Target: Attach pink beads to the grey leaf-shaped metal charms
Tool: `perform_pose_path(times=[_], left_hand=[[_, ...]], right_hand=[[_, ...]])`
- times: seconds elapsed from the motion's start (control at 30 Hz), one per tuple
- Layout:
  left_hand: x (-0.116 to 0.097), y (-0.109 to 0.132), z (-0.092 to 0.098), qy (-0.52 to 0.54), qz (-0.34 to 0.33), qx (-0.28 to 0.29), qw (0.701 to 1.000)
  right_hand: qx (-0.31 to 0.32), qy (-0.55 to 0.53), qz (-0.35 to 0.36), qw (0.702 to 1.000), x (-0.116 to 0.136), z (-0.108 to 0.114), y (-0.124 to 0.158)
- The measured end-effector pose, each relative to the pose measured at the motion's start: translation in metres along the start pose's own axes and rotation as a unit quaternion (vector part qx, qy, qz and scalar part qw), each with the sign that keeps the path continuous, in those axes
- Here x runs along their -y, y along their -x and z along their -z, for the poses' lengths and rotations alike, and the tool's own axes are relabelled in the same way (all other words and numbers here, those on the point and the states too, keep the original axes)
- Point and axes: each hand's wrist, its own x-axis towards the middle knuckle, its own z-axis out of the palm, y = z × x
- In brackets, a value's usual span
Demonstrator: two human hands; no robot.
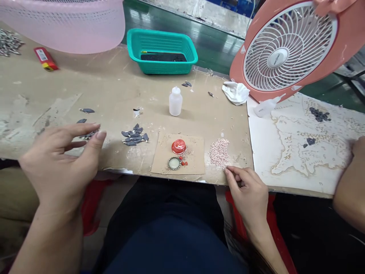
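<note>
My left hand (62, 160) is raised over the table's left part, thumb and index finger closed in a pinch. A small dark leaf-shaped piece with metal bits (88, 135) shows at those fingers, partly hidden. More dark leaf-shaped pieces (134, 136) lie in a cluster to its right. My right hand (248, 190) pinches at the lower edge of a pile of tiny pinkish beads (219, 152); whatever is between its fingertips is too small to name. Between the hands, a cardboard square (159, 160) bears a red cap (178, 146), a bottle cap (174, 163) and red bits.
Behind the cardboard stands a translucent bottle (175, 102). Farther back are a green basket (162, 68), a pink basket (71, 34) and a red box (45, 59). A fan (278, 57), crumpled tissue (236, 92) and another person's arm (352, 179) are on the right.
</note>
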Motion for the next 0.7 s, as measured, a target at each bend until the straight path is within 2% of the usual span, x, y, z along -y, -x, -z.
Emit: perform_pose_path(times=[0.1, 0.17, 0.33, 0.4, 0.47, 0.53, 0.63, 0.7], left_hand=[[-0.014, 0.003, -0.005, -0.001, -0.063, -0.03, 0.998], [-0.022, 0.007, -0.007, 0.017, -0.079, -0.021, 0.996], [-0.047, 0.023, -0.01, 0.098, -0.11, 0.083, 0.986], [-0.062, 0.032, -0.01, 0.141, -0.12, 0.123, 0.975], [-0.078, 0.041, -0.011, 0.202, -0.103, 0.188, 0.956], [-0.093, 0.049, -0.014, 0.272, -0.05, 0.291, 0.916], [-0.11, 0.057, -0.019, 0.362, 0.072, 0.453, 0.812], [-0.115, 0.06, -0.022, 0.41, 0.14, 0.51, 0.743]], right_hand=[[-0.01, 0.023, 0.007, 1.0, 0.003, -0.005, 0.0], [-0.014, 0.037, 0.011, 0.999, 0.004, -0.008, 0.0], [-0.01, 0.03, 0.018, 0.999, 0.001, -0.01, 0.0], [-0.01, 0.006, 0.02, 1.0, 0.002, -0.006, 0.0], [-0.01, -0.026, 0.028, 0.999, 0.008, 0.001, 0.0], [-0.009, -0.06, 0.041, 0.997, 0.019, 0.009, 0.0], [-0.004, -0.107, 0.094, 0.99, 0.041, 0.019, -0.001], [-0.002, -0.121, 0.155, 0.98, 0.053, 0.022, -0.002]])
